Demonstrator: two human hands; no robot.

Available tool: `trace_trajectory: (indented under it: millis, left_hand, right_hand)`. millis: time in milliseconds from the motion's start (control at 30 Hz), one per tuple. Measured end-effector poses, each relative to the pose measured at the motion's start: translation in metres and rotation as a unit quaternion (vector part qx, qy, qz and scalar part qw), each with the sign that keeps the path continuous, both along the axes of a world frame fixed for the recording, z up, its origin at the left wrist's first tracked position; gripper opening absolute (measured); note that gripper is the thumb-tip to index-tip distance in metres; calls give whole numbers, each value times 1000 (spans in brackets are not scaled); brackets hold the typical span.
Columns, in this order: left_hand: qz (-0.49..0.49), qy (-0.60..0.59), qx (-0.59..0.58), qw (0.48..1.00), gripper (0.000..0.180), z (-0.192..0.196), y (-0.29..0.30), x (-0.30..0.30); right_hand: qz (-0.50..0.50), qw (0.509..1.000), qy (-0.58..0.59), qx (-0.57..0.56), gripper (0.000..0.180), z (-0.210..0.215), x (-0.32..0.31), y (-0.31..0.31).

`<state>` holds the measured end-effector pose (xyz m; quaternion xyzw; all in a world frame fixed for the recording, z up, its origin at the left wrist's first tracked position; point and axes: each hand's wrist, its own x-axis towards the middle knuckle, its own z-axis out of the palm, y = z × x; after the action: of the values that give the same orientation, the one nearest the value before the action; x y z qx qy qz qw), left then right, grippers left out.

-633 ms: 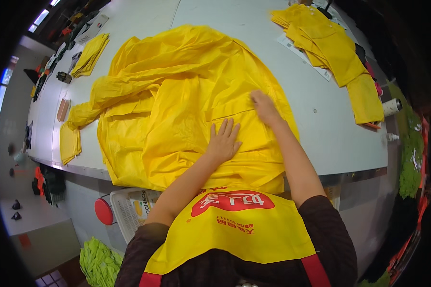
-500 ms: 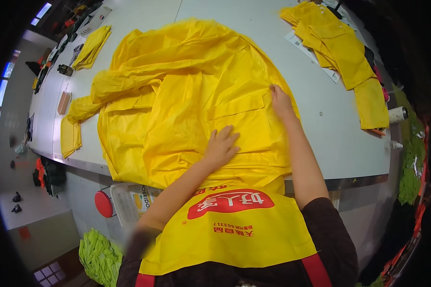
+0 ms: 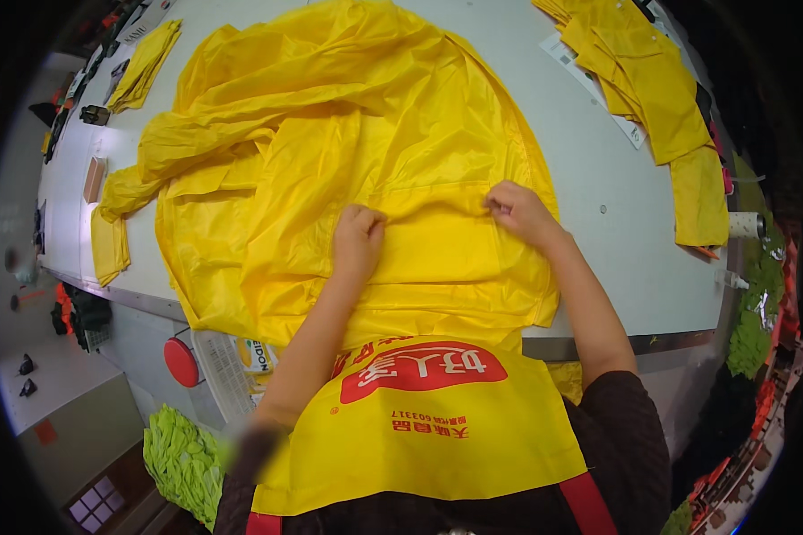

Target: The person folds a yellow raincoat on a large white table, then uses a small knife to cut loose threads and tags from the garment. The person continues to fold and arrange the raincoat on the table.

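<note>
From where I sit, the big yellow raincoat (image 3: 357,160) lies spread across the pale grey surface (image 3: 589,223), its lower edge hanging over the near rim toward the person's yellow apron (image 3: 437,428). My left hand (image 3: 357,241) is curled into a loose fist with the fingers tucked under, pinching a horizontal fold of the yellow fabric near the middle of the garment. My right hand (image 3: 517,212) sits just to the right along the same fold, fingers bunched together and closed on the material at the garment's right side (the fingertips themselves are half buried in the cloth, so I cannot tell how much they have gathered). Both hands rest on the raincoat, near each other with a short stretch of crease between them. A sleeve (image 3: 187,147) trails out to the left, crumpled. At the far right of the surface lies a stack of folded yellow garments (image 3: 642,80), well apart from the hands, and another folded yellow piece (image 3: 147,62) lies at the far left corner. Below the surface's left edge I see a red round knob (image 3: 182,362) and a heap of green material (image 3: 183,459) on the floor.
</note>
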<state>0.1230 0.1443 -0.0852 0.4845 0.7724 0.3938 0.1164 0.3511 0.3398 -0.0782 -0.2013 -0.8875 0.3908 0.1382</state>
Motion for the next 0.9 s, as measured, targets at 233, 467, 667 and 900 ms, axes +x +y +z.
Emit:
trace_trajectory:
  millis: [233,467,667,900]
  left_hand:
    - [-21,20,-35,999,9,0,-22,5]
    - [-24,-28,-37,999,12,7,-25,4]
    - [81,-139,-61,985,22,3,-17,5]
    - [135,-141,-87,977,26,2,0,-3]
  right_hand:
    - [-30,998,-29,45,12,-1,8,-11]
    - [-176,982,-66,-28,16,11,-24,-15]
    - [-247,968,-50,3,20,-7,-12,3]
    - [-498,864,-61,38,39,-13,111,51]
